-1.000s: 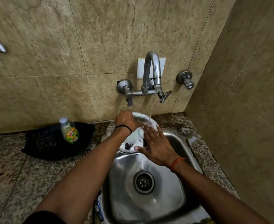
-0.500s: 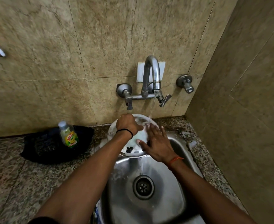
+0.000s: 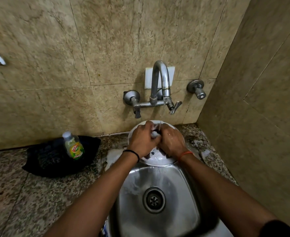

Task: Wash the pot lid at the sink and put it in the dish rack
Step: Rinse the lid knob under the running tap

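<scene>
A tiled wall [image 3: 106,48] fills the upper part of the view, with a speckled stone counter [image 3: 21,194] below it. A steel sink [image 3: 183,194] is set into the counter, its drain [image 3: 154,200] bare. A curved tap [image 3: 160,82] on the wall lets a thin stream fall. The pot lid [image 3: 155,159] sits tilted at the sink's far edge, under the tap. A black cloth [image 3: 46,159] lies on the counter to the left, with a dish soap bottle [image 3: 73,146] upright on it. The left hand [image 3: 141,141] and right hand [image 3: 172,141] meet over the lid, fingers curled around something small and pale between them; what it is cannot be told.
</scene>
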